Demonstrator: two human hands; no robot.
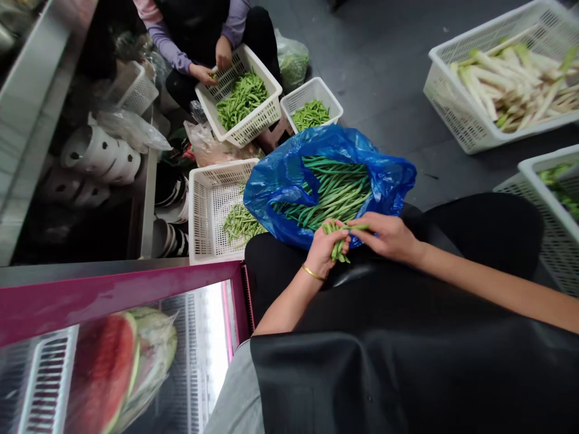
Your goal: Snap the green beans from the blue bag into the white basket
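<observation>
My left hand (323,246), with a gold bangle at its wrist, is closed around a small bunch of green bean pieces (339,250). My right hand (386,236) pinches a single green bean (360,227) close beside that bunch. Just beyond both hands, a blue plastic bag (275,187) sits open at my knees, full of long green beans (337,187). To its left stands a white basket (203,205) with short bean pieces (242,223) in one part of it.
Across from me a co-worker's hands (212,67) work over a white basket (266,114) of green beans. A smaller basket (332,99) of beans stands beside it. At right is a crate (447,114) of pale stalks. A lit cooler (203,361) holding cut watermelon (104,367) is at lower left.
</observation>
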